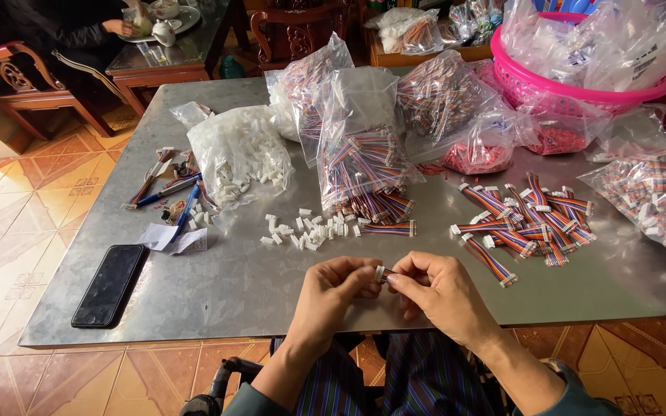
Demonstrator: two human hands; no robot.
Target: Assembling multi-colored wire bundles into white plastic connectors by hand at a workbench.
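White connector [380,273] is being pinched between the fingertips of left hand [331,294] and right hand [439,290] above the metal table [256,285]. Any attached wire is hidden, apparently. Loose white connectors [306,229] are lying just beyond.

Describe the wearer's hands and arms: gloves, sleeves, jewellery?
Both hands are bare: no gloves on the left hand or the right hand, and no rings or watch show. The forearms are uncovered to near the elbows, where dark grey-green sleeves begin at the bottom edge of the head view.
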